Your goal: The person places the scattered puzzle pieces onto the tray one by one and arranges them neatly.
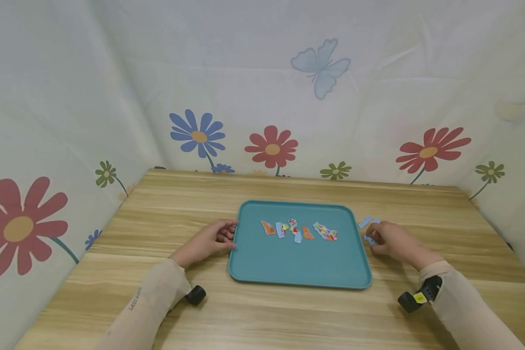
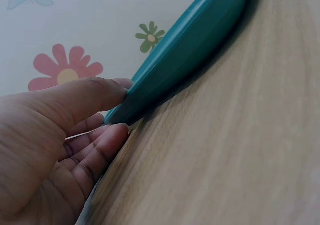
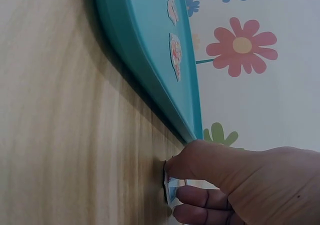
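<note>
A teal tray (image 1: pixel 297 267) lies on the wooden table, bearing several torn-looking paper pieces in a loose row: an orange piece (image 1: pixel 268 227), a pale blue one (image 1: pixel 280 230), a second orange one (image 1: pixel 307 233) and a many-coloured one (image 1: pixel 325 232) among them. My left hand (image 1: pixel 211 240) touches the tray's left rim with thumb and fingertips, the fingers loosely bent. Beyond the tray's right rim, my right hand (image 1: pixel 395 243) pinches a small pale blue paper piece (image 3: pixel 173 189) at the tabletop. The fingers partly cover that piece.
Close by the right hand, another pale blue piece (image 1: pixel 365 222) lies on the wooden table (image 1: pixel 288 316). Behind the table hangs a white cloth (image 1: pixel 245 73) printed with flowers and a butterfly. A black wrist device (image 1: pixel 413 300) sits on the right forearm.
</note>
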